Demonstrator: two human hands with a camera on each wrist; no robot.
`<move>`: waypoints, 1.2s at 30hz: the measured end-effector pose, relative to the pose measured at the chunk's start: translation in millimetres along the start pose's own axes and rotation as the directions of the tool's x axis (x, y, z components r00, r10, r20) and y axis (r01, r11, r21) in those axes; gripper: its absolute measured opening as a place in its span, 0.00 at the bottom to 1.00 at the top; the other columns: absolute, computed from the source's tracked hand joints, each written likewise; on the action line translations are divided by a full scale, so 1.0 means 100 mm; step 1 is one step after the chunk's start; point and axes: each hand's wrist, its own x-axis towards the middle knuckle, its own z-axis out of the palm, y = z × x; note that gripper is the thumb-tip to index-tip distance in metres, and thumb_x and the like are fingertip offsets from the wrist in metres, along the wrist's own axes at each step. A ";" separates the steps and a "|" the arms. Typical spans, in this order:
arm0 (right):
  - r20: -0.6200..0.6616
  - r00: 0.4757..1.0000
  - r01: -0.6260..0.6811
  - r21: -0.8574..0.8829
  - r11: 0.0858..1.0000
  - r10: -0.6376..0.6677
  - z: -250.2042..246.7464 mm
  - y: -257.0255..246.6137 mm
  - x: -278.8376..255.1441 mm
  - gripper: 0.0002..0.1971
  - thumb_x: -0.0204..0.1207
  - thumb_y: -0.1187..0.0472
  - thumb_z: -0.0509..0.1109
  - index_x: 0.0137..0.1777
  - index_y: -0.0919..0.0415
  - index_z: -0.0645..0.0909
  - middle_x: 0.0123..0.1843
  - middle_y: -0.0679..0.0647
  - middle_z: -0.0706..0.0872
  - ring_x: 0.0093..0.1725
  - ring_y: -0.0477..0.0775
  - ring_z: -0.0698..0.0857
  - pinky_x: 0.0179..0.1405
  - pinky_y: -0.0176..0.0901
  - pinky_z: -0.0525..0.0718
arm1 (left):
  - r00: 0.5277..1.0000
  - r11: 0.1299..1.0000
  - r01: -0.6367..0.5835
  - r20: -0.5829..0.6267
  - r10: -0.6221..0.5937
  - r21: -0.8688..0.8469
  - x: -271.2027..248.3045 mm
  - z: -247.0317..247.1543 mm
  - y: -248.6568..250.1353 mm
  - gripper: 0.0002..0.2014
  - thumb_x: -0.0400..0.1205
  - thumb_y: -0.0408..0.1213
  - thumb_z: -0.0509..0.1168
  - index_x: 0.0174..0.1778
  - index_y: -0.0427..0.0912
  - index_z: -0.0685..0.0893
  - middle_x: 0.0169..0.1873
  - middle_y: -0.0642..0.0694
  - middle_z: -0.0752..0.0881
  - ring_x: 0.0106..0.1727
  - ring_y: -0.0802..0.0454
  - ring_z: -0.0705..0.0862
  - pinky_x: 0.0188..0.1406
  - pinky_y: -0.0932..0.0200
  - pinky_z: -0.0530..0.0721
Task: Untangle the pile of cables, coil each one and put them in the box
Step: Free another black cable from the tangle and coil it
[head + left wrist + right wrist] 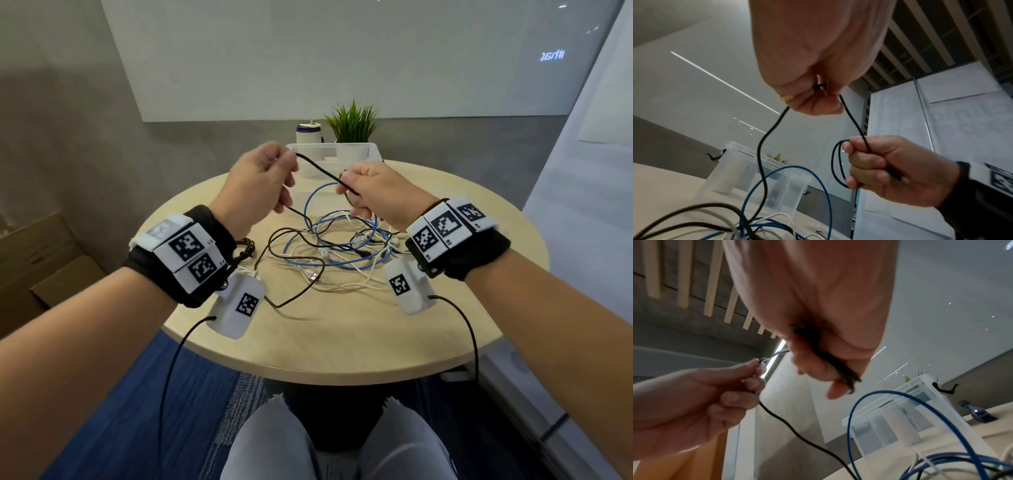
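Observation:
A thin black cable [318, 169] stretches between my two raised hands above the table. My left hand [286, 171] pinches one stretch of it, and the cable hangs down from there [764, 146] into the pile. My right hand [349, 192] grips small loops of the same cable [836, 167] in its curled fingers. The tangled pile [335, 250] of blue, white and dark cables lies on the round table [342, 339] under my hands. A blue cable [859, 402] arches up out of it. The clear plastic box [342, 150] stands open at the far edge.
A small potted plant [352, 123] and a white bottle with a blue cap [308, 133] stand behind the box. A small dark coiled cable [245, 248] lies by my left wrist. Cardboard boxes [44, 260] sit on the floor at the left. Thin black leads hang from both wrist cameras.

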 end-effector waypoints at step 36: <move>-0.018 0.999 0.040 -0.158 0.987 -0.043 0.03 0.08 0.05 0.15 0.87 0.56 0.54 0.40 0.59 0.75 0.27 0.52 0.74 0.25 0.50 0.74 0.33 0.46 0.75 | 0.993 0.949 -0.087 0.108 0.056 0.302 -0.02 0.13 -0.12 0.06 0.83 0.32 0.63 0.45 0.46 0.83 0.31 0.57 0.80 0.33 0.60 0.76 0.27 0.75 0.72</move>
